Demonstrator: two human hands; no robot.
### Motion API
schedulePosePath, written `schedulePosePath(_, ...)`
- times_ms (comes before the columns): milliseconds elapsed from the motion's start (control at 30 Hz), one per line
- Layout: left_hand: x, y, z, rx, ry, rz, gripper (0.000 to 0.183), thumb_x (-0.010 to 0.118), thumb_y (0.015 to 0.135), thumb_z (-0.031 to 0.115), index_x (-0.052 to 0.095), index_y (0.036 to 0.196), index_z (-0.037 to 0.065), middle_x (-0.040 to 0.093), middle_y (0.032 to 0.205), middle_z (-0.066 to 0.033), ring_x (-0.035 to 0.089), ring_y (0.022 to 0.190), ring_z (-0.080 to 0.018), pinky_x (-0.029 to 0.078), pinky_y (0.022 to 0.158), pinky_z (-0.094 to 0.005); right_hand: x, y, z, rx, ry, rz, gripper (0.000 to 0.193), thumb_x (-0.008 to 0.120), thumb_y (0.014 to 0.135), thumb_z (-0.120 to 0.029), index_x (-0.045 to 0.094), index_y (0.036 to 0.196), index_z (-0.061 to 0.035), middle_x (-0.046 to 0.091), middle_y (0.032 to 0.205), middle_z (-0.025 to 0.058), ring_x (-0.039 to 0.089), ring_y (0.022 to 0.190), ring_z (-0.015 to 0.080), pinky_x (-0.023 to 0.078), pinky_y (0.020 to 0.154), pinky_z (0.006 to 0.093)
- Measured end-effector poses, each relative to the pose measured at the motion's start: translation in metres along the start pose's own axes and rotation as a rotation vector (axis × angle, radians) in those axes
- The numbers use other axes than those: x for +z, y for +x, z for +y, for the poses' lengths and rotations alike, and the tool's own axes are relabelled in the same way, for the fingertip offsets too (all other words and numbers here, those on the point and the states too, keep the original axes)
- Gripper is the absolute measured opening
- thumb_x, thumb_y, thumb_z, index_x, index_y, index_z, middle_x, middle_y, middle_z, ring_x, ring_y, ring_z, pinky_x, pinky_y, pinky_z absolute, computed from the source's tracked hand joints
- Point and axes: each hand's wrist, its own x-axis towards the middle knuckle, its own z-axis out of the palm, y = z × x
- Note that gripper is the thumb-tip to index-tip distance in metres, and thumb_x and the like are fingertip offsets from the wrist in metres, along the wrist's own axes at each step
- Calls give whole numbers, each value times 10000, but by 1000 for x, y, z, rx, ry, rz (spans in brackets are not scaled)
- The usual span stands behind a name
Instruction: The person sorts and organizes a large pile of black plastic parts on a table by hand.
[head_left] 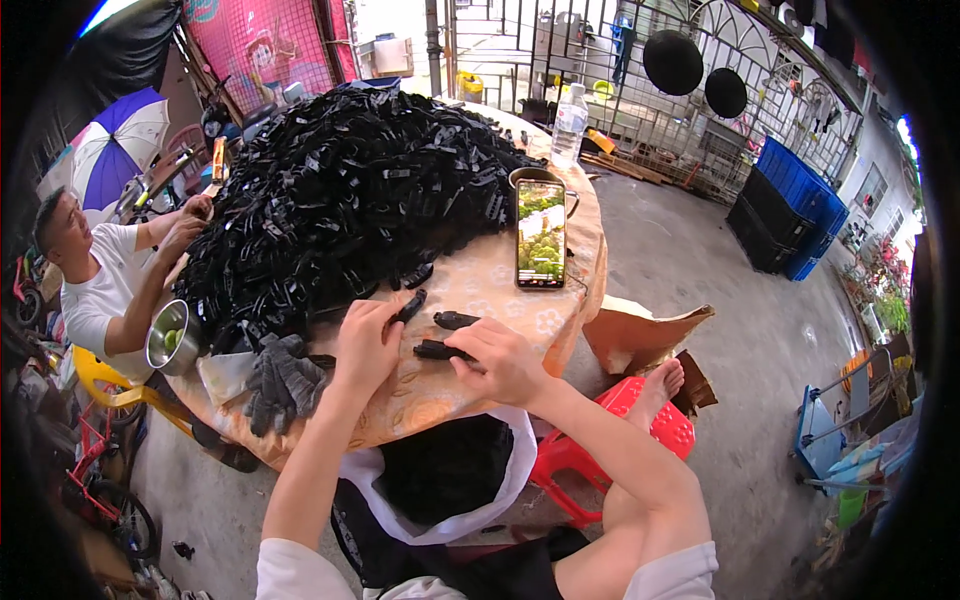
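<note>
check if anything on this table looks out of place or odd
The smartphone with a lit screen stands propped upright against a metal mug, close to the huge heap of small black plastic parts. A grey knitted glove lies near the table's front edge.

Three small black plastic parts are lying on the patterned tablecloth at the near edge of the table. One elongated black part [409, 305] is tilting diagonally, its lower end touching the left hand's [366, 345] fingertips. A second, stubby black part [455, 320] is lying flat and free between the two hands. A third black part [437, 350] is sitting under the right hand's [503, 360] fingers, its left end sticking out.
</note>
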Motion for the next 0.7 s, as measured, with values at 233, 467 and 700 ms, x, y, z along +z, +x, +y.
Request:
schedulePosePath(233,-1,0,0,-146,-79,-27,293,649,752,-66,686,1037,-7,687,932,-150,629,895,-325,519,814,-385,-2,4,-3,67,9,32,235,711,777,-57,672,1007,-28,663,904,104,650,815,254,538,712,338)
schedulePosePath(467,-7,2,11,-146,-154,-61,357,600,771,-65,677,1109,18,632,888,-148,626,762,-294,503,674,-358,-2,7,-2,431,260,75,168,678,837,-93,694,991,-31,669,875,135,646,795,288,535,752,385)
schedulePosePath(700,2,0,-1,130,78,-138,265,643,813,-28,706,1061,39,611,1259,-173,532,1197,-358,465,972,-357,2,48,16,42,-183,20,234,627,857,-54,688,1082,-37,676,1074,132,617,959,334,507,881,400)
